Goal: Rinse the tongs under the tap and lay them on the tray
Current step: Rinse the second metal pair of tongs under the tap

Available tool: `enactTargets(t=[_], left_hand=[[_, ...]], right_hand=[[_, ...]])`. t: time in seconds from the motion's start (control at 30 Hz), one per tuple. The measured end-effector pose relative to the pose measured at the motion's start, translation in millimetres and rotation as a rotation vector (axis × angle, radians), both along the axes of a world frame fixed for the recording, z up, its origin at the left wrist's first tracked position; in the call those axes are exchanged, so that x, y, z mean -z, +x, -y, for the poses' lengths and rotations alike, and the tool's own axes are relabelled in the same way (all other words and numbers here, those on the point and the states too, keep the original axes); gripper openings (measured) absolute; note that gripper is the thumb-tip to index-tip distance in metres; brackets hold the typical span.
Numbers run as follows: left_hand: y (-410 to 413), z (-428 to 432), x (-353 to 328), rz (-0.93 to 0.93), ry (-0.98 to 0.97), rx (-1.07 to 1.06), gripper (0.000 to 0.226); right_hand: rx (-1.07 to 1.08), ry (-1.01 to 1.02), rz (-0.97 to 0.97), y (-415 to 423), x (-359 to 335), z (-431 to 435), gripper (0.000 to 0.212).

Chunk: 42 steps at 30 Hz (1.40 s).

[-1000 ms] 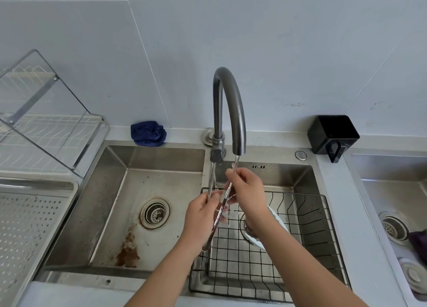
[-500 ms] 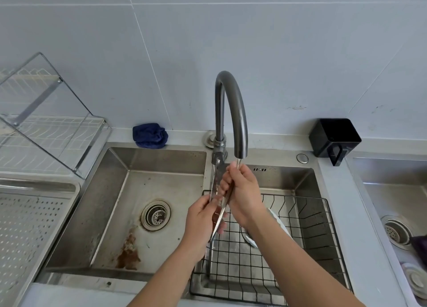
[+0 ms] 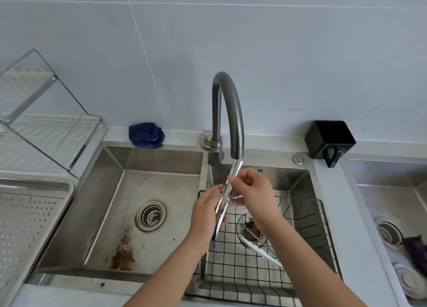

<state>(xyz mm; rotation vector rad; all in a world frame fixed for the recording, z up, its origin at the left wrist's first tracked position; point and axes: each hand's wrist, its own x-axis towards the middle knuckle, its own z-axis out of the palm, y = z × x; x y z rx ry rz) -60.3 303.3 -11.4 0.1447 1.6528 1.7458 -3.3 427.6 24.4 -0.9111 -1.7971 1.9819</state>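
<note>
Shiny metal tongs [image 3: 224, 200] stand steeply tilted under the spout of the grey curved tap [image 3: 228, 112], their toothed tips up at the outlet where water runs. My left hand [image 3: 206, 210] grips their lower half. My right hand [image 3: 253, 195] holds the upper part with its fingers wrapped round it. Both hands are over the right basin. The perforated metal tray [image 3: 25, 216] lies on the counter at the far left.
A black wire basket [image 3: 307, 228] sits in the right basin with a white plate [image 3: 263, 252] and another utensil inside. The left basin [image 3: 129, 205] has a rusty stain. A blue cloth [image 3: 146, 135], a black holder [image 3: 329, 140] and a clear dish rack [image 3: 41, 112] line the back.
The tongs have turned so their flat side faces me, and their tips have risen to the spout. My right hand has slid slightly lower along them.
</note>
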Motion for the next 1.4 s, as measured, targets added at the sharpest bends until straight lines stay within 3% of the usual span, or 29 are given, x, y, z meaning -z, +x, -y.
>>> enactTargets(t=[0.13, 0.3, 0.37, 0.47, 0.63, 0.73, 0.87, 0.93, 1.0, 1.1, 1.17, 1.4], left_hand=[[6, -5, -3, 0.028, 0.03, 0.079, 0.049], [1, -6, -6, 0.178, 0.128, 0.12, 0.076], [-3, -7, -7, 0.236, 0.136, 0.153, 0.087], [-10, -11, -9, 0.149, 0.06, 0.127, 0.097], [-16, -15, -8, 0.125, -0.018, 0.134, 0.054], [-14, -14, -7, 0.12, 0.003, 0.137, 0.04], [-9, -11, -5, 0.029, -0.03, 0.145, 0.033], [-7, -9, -6, -0.027, -0.066, 0.131, 0.028], [-6, -5, -8, -0.083, -0.089, 0.142, 0.026], [-4, 1, -8, -0.203, -0.175, 0.168, 0.034], [-4, 3, -9, -0.284, -0.207, 0.174, 0.033], [-7, 13, -11, -0.545, -0.317, 0.176, 0.025]], right_hand=[[-0.161, 0.087, 0.076, 6, -1, 3, 0.032], [-0.391, -0.144, 0.043, 17, 8, 9, 0.014], [-0.385, -0.054, 0.086, 19, 12, 11, 0.011], [-0.312, 0.225, 0.188, 19, 15, 15, 0.011], [-0.088, 0.162, 0.114, 19, 17, 1, 0.01], [0.068, 0.135, 0.126, 15, 19, -12, 0.011], [-0.056, 0.189, 0.207, 10, 31, -3, 0.029], [-0.062, 0.227, 0.217, 7, 37, 2, 0.02], [0.017, 0.184, 0.173, 1, 38, 2, 0.015], [0.182, 0.06, 0.124, -13, 30, -7, 0.031], [0.214, 0.083, 0.132, -21, 27, -10, 0.035], [0.15, 0.186, 0.148, -28, 27, -4, 0.016]])
